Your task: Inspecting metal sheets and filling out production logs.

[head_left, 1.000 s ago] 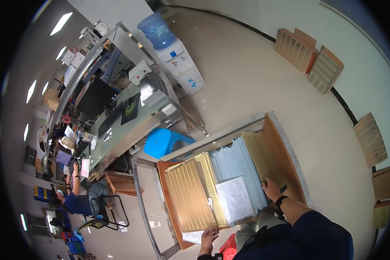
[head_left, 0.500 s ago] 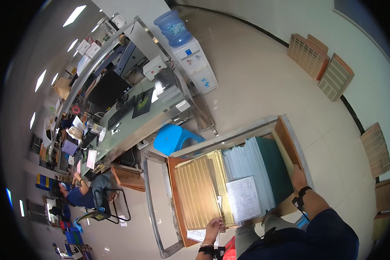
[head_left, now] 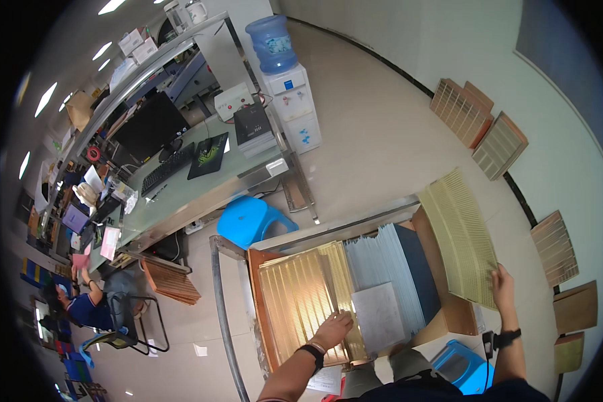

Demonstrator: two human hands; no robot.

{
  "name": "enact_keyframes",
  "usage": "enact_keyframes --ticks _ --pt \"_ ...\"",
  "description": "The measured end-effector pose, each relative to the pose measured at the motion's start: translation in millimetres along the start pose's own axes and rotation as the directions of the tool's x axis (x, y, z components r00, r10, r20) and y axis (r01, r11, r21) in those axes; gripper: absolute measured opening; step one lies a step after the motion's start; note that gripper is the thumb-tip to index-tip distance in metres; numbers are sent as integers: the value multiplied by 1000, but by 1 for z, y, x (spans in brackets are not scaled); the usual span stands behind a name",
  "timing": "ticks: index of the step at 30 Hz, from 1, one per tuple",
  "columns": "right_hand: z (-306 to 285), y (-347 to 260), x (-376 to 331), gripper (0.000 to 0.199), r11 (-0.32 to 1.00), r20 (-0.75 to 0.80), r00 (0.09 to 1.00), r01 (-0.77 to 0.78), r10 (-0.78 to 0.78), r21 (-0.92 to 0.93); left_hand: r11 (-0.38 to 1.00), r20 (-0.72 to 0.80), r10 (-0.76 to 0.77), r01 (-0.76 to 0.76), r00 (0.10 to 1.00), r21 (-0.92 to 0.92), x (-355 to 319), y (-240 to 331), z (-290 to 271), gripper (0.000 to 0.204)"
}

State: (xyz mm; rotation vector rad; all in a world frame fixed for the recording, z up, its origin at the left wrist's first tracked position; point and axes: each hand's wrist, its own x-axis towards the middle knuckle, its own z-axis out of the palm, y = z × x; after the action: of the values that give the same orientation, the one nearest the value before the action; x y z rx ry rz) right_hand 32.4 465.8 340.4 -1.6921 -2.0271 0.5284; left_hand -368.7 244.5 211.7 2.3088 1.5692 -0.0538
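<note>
My right hand [head_left: 503,285] grips the near edge of a pale yellow slotted panel [head_left: 461,234], lifted and tilted above the right end of a wooden tray [head_left: 254,295]. My left hand [head_left: 333,329] rests flat on a stack of yellow slotted panels [head_left: 301,301] in the tray's left part. Between the two lie a stack of pale blue sheets [head_left: 382,261] and a grey plate [head_left: 379,316] on top of them. A dark blue sheet [head_left: 419,264] shows at the right of the blue stack.
A metal cart frame [head_left: 224,295] carries the tray. A blue stool [head_left: 248,221] stands behind it, another blue stool [head_left: 461,367] by my legs. More slotted panels [head_left: 479,127] lean along the wall. A desk [head_left: 181,194] with monitor and a water dispenser [head_left: 285,87] stand beyond. A seated person [head_left: 87,305] is far left.
My right hand has lifted a yellow slotted panel up and to the right, off the tray. My left hand moved up onto the yellow stack. The view has tilted.
</note>
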Motion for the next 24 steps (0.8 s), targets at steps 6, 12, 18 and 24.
enact_keyframes --ticks 6,12,18,24 --pt "-67 -53 -38 27 918 101 969 -245 225 310 960 127 188 -209 974 187 10 -16 4 26" --pt "-46 -78 -76 33 664 141 953 -288 267 690 913 79 360 -368 930 178 12 -31 0 16" --pt "-17 -85 -82 29 533 245 926 -367 288 762 889 125 387 -406 914 214 10 -31 10 26" --pt "-5 -99 -82 29 536 302 918 -394 255 746 883 62 451 -455 890 115 10 -38 7 24"
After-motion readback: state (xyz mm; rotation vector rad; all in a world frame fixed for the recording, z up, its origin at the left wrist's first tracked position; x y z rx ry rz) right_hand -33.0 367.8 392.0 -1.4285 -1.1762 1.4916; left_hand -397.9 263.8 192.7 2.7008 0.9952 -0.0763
